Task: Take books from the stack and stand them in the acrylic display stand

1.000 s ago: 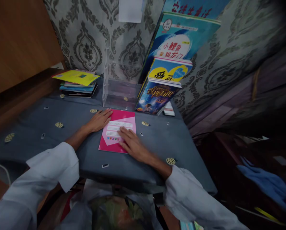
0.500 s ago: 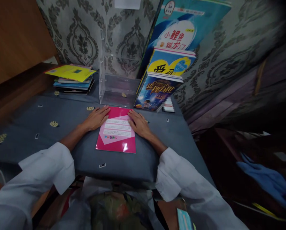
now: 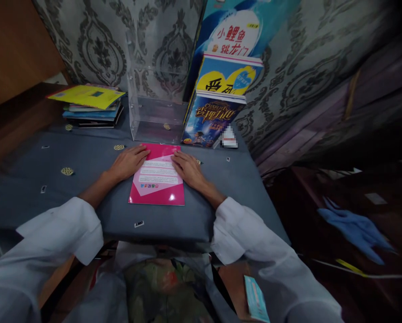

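- As I look down through the head camera, I see the table (image 3: 248, 193) covered in dark grey cloth with small yellow prints, against a patterned wall covering (image 3: 102, 49).
- Near its middle the pink book (image 3: 159, 196) lies flat, a strip of cloth separating it from the table's near edge.
- I have the left hand (image 3: 128, 162) and the right hand (image 3: 189, 170) resting along its two sides; each grip is wide, fingers stretched onto the cover's margins.
- Just beyond, a clear stand (image 3: 155, 130) and upright books (image 3: 214, 119) limit my forward reach.
- Leftward, cloth runs to a book stack (image 3: 91, 114).
- Rightward, the table's edge slants past my right sleeve (image 3: 236, 233).
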Tool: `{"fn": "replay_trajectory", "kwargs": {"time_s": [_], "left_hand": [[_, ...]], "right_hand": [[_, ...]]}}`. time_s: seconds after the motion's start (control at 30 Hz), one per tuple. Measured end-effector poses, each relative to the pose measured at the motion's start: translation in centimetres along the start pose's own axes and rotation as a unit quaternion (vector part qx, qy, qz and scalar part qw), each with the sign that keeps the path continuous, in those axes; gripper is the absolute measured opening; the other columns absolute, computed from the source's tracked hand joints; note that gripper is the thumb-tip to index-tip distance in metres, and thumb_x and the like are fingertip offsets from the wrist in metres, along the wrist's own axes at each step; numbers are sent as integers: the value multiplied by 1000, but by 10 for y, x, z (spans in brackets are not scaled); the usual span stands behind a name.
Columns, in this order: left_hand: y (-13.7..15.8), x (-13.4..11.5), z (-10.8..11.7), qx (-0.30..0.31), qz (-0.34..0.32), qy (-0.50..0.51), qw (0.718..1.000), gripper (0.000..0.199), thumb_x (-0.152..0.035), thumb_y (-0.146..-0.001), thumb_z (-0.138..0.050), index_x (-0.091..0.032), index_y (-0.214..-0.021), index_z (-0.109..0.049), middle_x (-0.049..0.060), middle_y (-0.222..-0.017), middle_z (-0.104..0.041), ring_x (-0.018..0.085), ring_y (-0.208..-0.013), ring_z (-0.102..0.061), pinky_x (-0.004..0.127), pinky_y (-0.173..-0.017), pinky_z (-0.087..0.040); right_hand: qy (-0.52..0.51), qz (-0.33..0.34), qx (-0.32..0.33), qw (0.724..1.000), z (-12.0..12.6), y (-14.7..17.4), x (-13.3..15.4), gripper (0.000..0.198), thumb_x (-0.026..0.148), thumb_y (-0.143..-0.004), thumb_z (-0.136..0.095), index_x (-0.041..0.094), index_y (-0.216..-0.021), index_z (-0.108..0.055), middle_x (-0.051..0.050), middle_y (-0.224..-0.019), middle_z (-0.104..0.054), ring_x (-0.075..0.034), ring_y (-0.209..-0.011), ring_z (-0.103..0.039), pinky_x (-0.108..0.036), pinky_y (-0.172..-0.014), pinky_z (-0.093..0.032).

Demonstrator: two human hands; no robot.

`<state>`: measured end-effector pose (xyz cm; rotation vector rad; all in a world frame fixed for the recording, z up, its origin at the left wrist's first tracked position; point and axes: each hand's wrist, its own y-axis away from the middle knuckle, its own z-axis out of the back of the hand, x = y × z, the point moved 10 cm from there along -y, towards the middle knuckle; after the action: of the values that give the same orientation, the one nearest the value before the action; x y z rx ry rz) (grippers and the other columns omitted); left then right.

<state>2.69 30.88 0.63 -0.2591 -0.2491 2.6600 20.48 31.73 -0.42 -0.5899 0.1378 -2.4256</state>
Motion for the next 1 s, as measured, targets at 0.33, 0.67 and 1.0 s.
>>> {"fn": "replay_trajectory", "kwargs": {"time_s": [0.33, 0.67, 1.0], "left_hand": [[0, 3, -3, 13, 8, 14, 1000, 50, -36, -105, -28, -19, -141, -58, 10, -150, -55, 26, -141, -48, 47, -115, -40], [30, -14, -19, 163, -27, -24, 986, 77, -61, -103, -16, -12, -162, -13, 15, -169, -13, 27, -158, -8, 54, -125, -9], [80, -91, -14, 152, -145, 6, 978, 82, -71, -99, -26, -21, -163, -13, 12, -168, -19, 26, -157, -13, 48, -127, -7]], "right_hand": [[-19, 115, 72, 991, 2, 70, 34, 60, 54, -96, -58, 22, -147, -52, -16, -158, -44, -30, -149, -37, -59, -121, -27], [-43, 114, 84, 989, 0, 75, 32, 76, 63, -87, -67, 26, -150, -47, -15, -161, -40, -30, -151, -34, -59, -122, -23], [-46, 98, 82, 991, 1, 74, 31, 75, 60, -85, -72, 27, -149, -50, -14, -160, -41, -30, -150, -36, -58, -122, -23]]}}
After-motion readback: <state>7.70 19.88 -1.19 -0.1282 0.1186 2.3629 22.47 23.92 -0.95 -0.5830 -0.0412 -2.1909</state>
